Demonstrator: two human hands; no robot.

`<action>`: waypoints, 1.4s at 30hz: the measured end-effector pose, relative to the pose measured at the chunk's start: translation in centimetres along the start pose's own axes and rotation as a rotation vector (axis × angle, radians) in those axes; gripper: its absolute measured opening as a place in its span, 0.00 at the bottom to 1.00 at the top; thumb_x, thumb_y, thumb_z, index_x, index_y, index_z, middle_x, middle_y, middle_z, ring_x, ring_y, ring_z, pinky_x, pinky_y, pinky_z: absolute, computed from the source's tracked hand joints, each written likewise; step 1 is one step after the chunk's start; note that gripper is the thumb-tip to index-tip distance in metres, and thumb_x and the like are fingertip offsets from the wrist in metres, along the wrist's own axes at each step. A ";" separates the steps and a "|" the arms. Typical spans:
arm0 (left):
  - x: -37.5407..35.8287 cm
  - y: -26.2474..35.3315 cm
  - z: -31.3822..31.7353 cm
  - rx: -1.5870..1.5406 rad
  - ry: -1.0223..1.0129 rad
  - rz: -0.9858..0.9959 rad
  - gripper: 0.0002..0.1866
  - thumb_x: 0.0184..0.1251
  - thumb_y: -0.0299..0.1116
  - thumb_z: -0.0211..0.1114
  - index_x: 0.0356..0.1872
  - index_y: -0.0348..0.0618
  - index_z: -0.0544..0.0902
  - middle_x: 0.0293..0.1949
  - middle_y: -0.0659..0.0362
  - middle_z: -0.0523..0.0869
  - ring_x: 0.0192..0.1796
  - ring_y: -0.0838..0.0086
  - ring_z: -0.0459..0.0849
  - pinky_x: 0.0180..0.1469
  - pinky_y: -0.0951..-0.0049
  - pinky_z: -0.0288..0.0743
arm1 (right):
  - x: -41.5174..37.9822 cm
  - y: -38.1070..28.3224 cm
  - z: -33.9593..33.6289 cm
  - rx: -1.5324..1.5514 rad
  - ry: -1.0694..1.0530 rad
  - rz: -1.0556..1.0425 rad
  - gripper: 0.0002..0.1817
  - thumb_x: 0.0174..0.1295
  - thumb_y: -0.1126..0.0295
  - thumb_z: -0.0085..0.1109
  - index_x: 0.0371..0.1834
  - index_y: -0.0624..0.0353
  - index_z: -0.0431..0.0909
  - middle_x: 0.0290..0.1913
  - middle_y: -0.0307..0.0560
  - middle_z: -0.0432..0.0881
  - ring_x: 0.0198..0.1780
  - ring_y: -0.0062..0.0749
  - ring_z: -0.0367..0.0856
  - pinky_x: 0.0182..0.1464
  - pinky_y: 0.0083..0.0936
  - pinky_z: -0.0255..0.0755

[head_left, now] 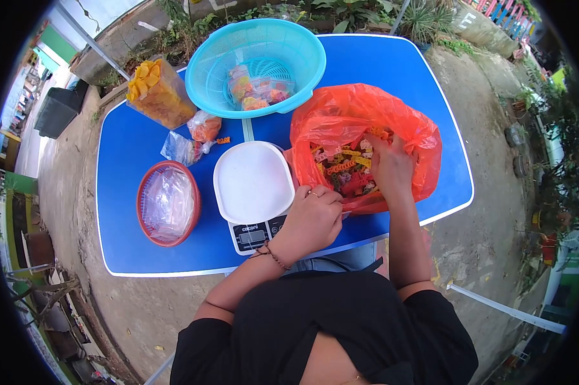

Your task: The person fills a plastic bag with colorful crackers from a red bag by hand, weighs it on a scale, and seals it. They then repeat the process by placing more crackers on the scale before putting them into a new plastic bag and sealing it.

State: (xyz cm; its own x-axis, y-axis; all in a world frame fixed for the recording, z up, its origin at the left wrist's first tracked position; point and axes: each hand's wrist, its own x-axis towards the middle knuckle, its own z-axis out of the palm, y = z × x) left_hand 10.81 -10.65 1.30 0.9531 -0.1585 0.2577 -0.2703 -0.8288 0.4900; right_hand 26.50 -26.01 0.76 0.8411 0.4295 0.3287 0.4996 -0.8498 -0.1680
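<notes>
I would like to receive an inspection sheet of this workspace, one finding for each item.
Surface: blue table, white-edged.
Job's things: open red bag holding colourful twisted pieces; scale beside it, white tray on top, reading not legible.
Clutter: turquoise basket with small filled bags; round basket with clear plastic bags; clear container of yellow chips.
Grips: left grip curled on the red bag's near rim; right grip inside the bag, fingertips partly hidden.
Cables: nothing seen.
Surroundings: concrete ground, plants.
</notes>
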 end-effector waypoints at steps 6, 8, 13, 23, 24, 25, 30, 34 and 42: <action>0.2 0.1 -0.2 -0.006 -0.061 -0.032 0.08 0.64 0.34 0.67 0.36 0.42 0.89 0.48 0.59 0.89 0.54 0.66 0.83 0.60 0.62 0.66 | -1.0 -2.0 0.1 0.114 -0.125 -0.379 0.21 0.53 0.73 0.66 0.52 0.43 0.87 0.63 0.47 0.74 0.67 0.48 0.71 0.65 0.55 0.69; 0.2 0.2 -0.1 -0.007 -0.059 -0.028 0.08 0.64 0.34 0.67 0.36 0.42 0.89 0.48 0.59 0.89 0.54 0.66 0.82 0.60 0.61 0.66 | -1.1 -2.1 0.3 0.085 -0.189 -0.453 0.20 0.53 0.73 0.66 0.51 0.44 0.88 0.62 0.46 0.75 0.68 0.48 0.70 0.66 0.54 0.68; -0.2 0.0 -0.1 -0.026 -0.028 -0.010 0.08 0.65 0.35 0.67 0.37 0.42 0.89 0.50 0.59 0.89 0.54 0.66 0.82 0.61 0.61 0.65 | 0.2 -2.0 -0.1 0.081 -0.176 -0.361 0.12 0.58 0.71 0.65 0.45 0.44 0.88 0.53 0.42 0.80 0.61 0.43 0.76 0.62 0.50 0.72; -0.3 -0.5 0.1 -0.036 0.016 -0.011 0.09 0.67 0.36 0.67 0.39 0.43 0.90 0.56 0.55 0.87 0.59 0.64 0.81 0.61 0.60 0.64 | 1.2 -0.4 -1.9 0.339 -0.141 -0.021 0.10 0.65 0.72 0.62 0.47 0.51 0.86 0.51 0.43 0.84 0.48 0.47 0.87 0.47 0.40 0.81; -0.3 -0.5 0.1 -0.041 0.014 -0.015 0.09 0.67 0.37 0.67 0.39 0.43 0.90 0.56 0.55 0.87 0.59 0.64 0.81 0.61 0.60 0.64 | 1.0 -0.3 -1.7 0.364 -0.127 -0.017 0.09 0.65 0.72 0.62 0.47 0.52 0.86 0.49 0.45 0.84 0.47 0.47 0.88 0.46 0.40 0.81; -0.2 -0.4 0.0 -0.036 0.010 -0.027 0.09 0.67 0.37 0.68 0.38 0.43 0.90 0.58 0.54 0.86 0.60 0.63 0.80 0.62 0.60 0.64 | 0.9 -0.2 -1.4 0.389 -0.114 -0.012 0.09 0.65 0.72 0.62 0.47 0.53 0.86 0.47 0.47 0.85 0.45 0.47 0.88 0.46 0.39 0.81; 0.1 -0.8 -0.2 0.045 0.074 -0.066 0.10 0.68 0.38 0.68 0.37 0.43 0.89 0.63 0.52 0.83 0.66 0.57 0.77 0.66 0.55 0.62 | 0.9 0.4 -0.3 0.437 0.038 -0.051 0.07 0.66 0.74 0.62 0.45 0.60 0.86 0.42 0.55 0.87 0.43 0.50 0.88 0.43 0.39 0.81; 0.0 -1.0 0.0 0.067 0.074 -0.076 0.09 0.68 0.38 0.68 0.38 0.44 0.89 0.65 0.51 0.82 0.70 0.56 0.75 0.69 0.49 0.59 | 0.8 0.0 -0.5 0.401 0.117 0.002 0.08 0.63 0.78 0.59 0.43 0.61 0.86 0.46 0.57 0.87 0.47 0.55 0.86 0.50 0.45 0.80; -0.2 -1.2 0.2 0.097 0.026 -0.097 0.09 0.69 0.37 0.67 0.39 0.45 0.88 0.63 0.51 0.82 0.71 0.57 0.74 0.70 0.46 0.57 | -0.1 -1.1 1.5 0.506 -0.149 -0.329 0.16 0.56 0.78 0.60 0.47 0.57 0.88 0.44 0.54 0.82 0.52 0.50 0.80 0.55 0.41 0.78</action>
State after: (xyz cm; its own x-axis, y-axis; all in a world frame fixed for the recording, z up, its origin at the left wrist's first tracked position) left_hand 10.99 -9.76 0.46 0.9700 -0.0619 0.2352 -0.1612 -0.8879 0.4309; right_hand 26.15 -24.68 -0.51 0.6282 0.7131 0.3112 0.7431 -0.4315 -0.5115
